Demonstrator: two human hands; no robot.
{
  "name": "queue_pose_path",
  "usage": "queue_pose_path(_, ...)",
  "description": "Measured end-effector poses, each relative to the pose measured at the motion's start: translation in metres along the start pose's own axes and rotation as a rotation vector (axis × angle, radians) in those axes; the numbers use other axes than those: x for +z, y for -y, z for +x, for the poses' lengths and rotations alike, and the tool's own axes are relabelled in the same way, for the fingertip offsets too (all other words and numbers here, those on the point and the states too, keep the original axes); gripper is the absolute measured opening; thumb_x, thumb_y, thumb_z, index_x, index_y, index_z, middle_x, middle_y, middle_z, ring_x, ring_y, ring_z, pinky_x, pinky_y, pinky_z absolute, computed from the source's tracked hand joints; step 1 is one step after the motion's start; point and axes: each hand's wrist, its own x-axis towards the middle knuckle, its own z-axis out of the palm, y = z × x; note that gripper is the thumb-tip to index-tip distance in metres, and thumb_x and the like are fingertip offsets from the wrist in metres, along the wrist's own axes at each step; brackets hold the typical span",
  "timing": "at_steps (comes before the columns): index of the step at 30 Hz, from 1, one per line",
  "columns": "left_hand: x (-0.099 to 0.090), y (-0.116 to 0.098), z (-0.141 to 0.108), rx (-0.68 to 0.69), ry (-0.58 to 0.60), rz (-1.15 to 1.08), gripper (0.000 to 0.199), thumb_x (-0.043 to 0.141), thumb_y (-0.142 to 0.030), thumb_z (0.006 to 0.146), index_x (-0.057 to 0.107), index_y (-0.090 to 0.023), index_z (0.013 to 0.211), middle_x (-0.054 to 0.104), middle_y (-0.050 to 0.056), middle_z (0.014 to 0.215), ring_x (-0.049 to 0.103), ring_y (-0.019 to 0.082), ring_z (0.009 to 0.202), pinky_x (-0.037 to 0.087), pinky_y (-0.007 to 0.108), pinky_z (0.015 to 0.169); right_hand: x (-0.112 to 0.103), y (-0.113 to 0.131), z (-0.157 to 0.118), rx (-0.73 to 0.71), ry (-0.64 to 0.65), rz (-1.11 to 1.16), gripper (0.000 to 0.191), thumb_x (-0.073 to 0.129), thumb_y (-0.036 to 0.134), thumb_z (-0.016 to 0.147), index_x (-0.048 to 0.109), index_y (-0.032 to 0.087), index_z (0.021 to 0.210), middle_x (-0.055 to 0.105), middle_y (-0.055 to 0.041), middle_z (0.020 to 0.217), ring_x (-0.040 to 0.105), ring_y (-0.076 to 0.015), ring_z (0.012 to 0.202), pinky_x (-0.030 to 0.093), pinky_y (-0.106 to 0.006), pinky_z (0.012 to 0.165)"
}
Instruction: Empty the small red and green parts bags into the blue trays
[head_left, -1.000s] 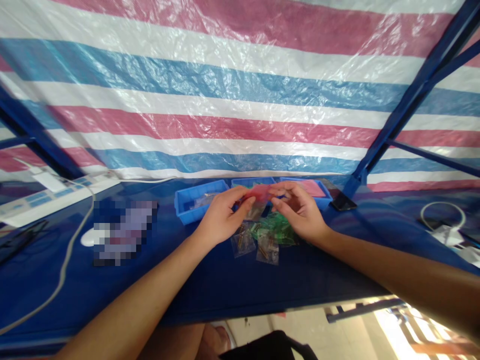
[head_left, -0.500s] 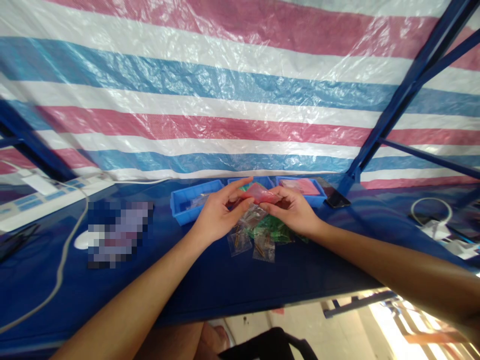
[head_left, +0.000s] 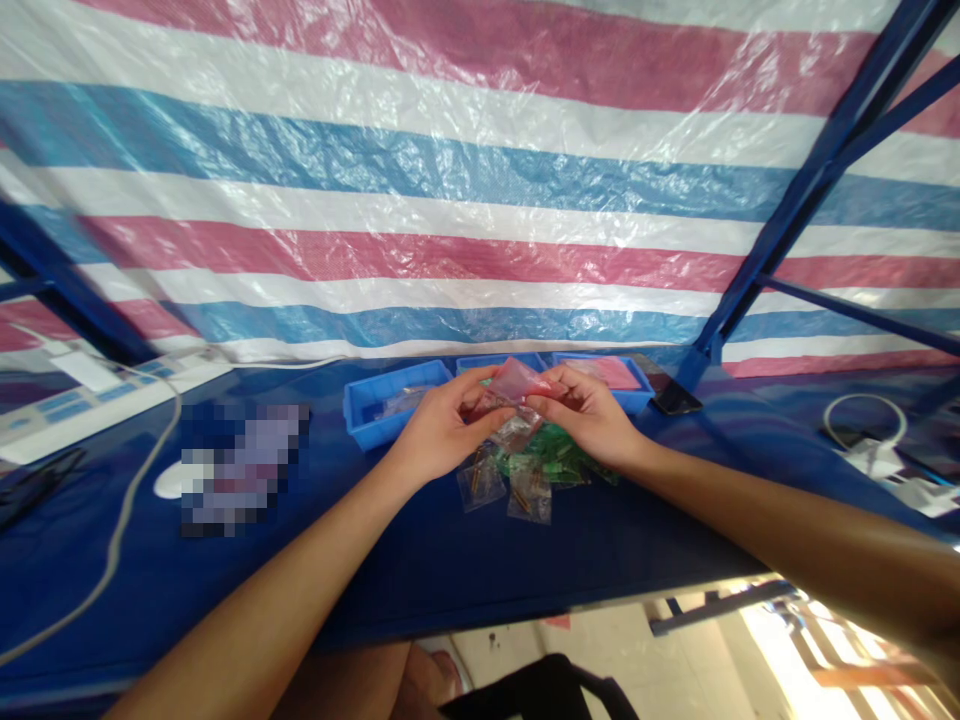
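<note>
Between my two hands is a pink see-through plastic bag (head_left: 517, 380), raised over the blue table. My left hand (head_left: 439, 425) is closed at its left side, thumb against fingers. On the other side, my right hand (head_left: 596, 418) pinches the bag between thumb and fingers. Crinkled clear plastic (head_left: 517, 430) shows just under the thumbs; whether a hand grips it too I cannot tell. Below lies a heap of green plastic bags (head_left: 555, 455). Small clear bags with thin brass-coloured pieces (head_left: 529, 492) lie in front of it.
Behind my hands stand a blue bin (head_left: 367, 430) with clear bags, a partly hidden middle bin (head_left: 525, 360) and a right bin (head_left: 643, 398) with pink bags. A dark phone (head_left: 679, 400) lies to the right. A power strip (head_left: 112, 405) and white cable (head_left: 124, 520) are at left.
The pink bag has tilted up and changed shape between my hands. My left thumb has shifted down slightly, and more crinkled plastic shows beside it.
</note>
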Motion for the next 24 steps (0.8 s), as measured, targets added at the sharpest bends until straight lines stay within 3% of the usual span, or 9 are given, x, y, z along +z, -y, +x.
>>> queue_pose_path(6,-0.001,-0.007,-0.001,0.024,0.056,0.041,0.062,0.079,-0.046,0.095,0.061,-0.025,0.151,0.070,-0.001,0.079,0.068,0.018,0.067,0.053,0.029,0.061,0.001,0.003,-0.003,0.027,0.047,-0.113,0.037,0.088,0.052,0.085,0.072,0.025,0.105,0.076,0.0002,0.092,0.071,-0.0200,0.079,0.060,-0.034,0.074)
queue_pose_path(9,-0.001,-0.007,0.000,0.032,0.026,0.018,0.061,0.078,-0.045,0.097,0.061,-0.025,0.151,0.077,0.004,0.096,0.074,0.021,0.083,0.058,0.031,0.073,-0.005,0.008,0.002,-0.028,0.001,-0.203,0.032,0.086,0.050,0.088,0.073,0.025,0.102,0.074,0.0000,0.087,0.068,-0.0196,0.072,0.057,-0.034,0.068)
queue_pose_path(12,-0.002,-0.006,0.002,0.043,-0.037,0.010,0.058,0.078,-0.045,0.097,0.062,-0.023,0.149,0.079,0.009,0.116,0.077,0.023,0.101,0.061,0.034,0.087,-0.024,0.024,0.014,-0.139,-0.153,-0.310,0.032,0.085,0.047,0.089,0.072,0.025,0.108,0.070,0.0008,0.081,0.060,-0.0176,0.062,0.052,-0.034,0.061)
queue_pose_path(15,-0.003,-0.004,0.003,0.045,-0.053,0.030,0.054,0.076,-0.046,0.099,0.063,-0.022,0.146,0.080,0.009,0.113,0.077,0.022,0.095,0.061,0.034,0.085,-0.054,0.049,0.026,-0.295,-0.303,-0.646,0.028,0.080,0.042,0.092,0.076,0.023,0.113,0.072,-0.0042,0.090,0.061,-0.0202,0.068,0.051,-0.036,0.063)
queue_pose_path(18,-0.003,-0.004,0.002,0.057,-0.036,0.088,0.050,0.073,-0.046,0.100,0.064,-0.024,0.145,0.080,0.007,0.109,0.077,0.022,0.090,0.061,0.033,0.081,-0.083,0.068,0.031,-0.478,-0.418,-1.100,0.024,0.070,0.033,0.098,0.079,0.021,0.117,0.070,-0.0099,0.100,0.067,-0.0273,0.089,0.055,-0.042,0.080)
queue_pose_path(21,-0.002,-0.005,0.000,0.074,-0.002,0.148,0.048,0.070,-0.045,0.103,0.064,-0.026,0.146,0.080,0.005,0.107,0.077,0.021,0.088,0.061,0.032,0.080,-0.098,0.071,0.030,-0.435,-0.297,-1.395,0.030,0.062,0.025,0.101,0.078,0.018,0.125,0.067,-0.0134,0.106,0.068,-0.0287,0.090,0.054,-0.042,0.083)
queue_pose_path(24,-0.002,-0.005,0.000,0.081,0.011,0.173,0.047,0.068,-0.044,0.104,0.063,-0.025,0.147,0.080,0.005,0.106,0.078,0.021,0.088,0.062,0.032,0.079,-0.099,0.060,0.029,-0.314,-0.092,-1.519,0.030,0.058,0.023,0.103,0.078,0.016,0.124,0.067,-0.0154,0.111,0.070,-0.0279,0.088,0.053,-0.040,0.081)
